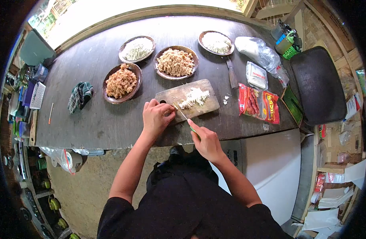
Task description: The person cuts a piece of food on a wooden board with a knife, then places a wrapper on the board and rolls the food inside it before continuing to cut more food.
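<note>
On the dark table lies a wooden cutting board [211,106], with a pile of finely chopped white pieces [194,98] on its right half. My right hand [208,144] is closed round the green handle of a knife [183,115], whose blade points to the upper left over the board's near edge. My left hand [157,118] rests at the board's left end, fingers curled and pinched together beside the blade tip. Whatever those fingers hold is hidden. A few white scraps [225,98] lie just right of the board.
Beyond the board stand brown plates [175,77] of chopped light-brown and white food. At right are a wooden-handled blade [232,75], a red sausage packet [266,104], a white packet [256,75], a plastic bag [259,51] and a black chair [318,85]. A checked cloth [80,96] lies left.
</note>
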### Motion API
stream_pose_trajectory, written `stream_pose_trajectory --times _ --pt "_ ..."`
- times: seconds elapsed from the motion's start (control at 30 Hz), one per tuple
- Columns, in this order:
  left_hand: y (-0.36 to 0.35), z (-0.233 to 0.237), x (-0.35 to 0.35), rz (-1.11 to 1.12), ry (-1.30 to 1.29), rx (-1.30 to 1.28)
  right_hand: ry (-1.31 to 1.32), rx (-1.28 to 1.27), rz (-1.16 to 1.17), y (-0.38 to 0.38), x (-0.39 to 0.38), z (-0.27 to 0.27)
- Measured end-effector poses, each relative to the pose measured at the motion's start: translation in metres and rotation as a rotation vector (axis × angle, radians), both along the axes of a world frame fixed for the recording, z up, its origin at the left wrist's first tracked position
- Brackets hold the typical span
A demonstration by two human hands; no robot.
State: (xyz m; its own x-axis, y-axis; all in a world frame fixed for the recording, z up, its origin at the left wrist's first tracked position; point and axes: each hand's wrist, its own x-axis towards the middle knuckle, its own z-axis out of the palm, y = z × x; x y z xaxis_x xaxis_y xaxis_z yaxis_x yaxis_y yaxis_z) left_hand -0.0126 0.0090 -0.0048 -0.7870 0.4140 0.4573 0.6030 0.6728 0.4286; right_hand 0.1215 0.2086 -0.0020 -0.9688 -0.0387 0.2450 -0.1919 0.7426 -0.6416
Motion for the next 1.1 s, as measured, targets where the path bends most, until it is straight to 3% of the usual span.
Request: stream_pose_trajectory --times 0.37,0.53,1.1 --pt "0.001 0.001 -0.001 -0.003 -0.007 -0.008 -0.041 -0.037 0.018 -0.003 -0.003 0.002" --pt "0.001 0.001 -0.001 0.001 -0.014 -0.022 -0.078 0.137 -0.017 -0.008 -0.007 0.011" --pt "0.001 0.002 0.000 0.009 -0.005 -0.011 -0.080 0.022 0.009 -0.007 -0.004 0.011"
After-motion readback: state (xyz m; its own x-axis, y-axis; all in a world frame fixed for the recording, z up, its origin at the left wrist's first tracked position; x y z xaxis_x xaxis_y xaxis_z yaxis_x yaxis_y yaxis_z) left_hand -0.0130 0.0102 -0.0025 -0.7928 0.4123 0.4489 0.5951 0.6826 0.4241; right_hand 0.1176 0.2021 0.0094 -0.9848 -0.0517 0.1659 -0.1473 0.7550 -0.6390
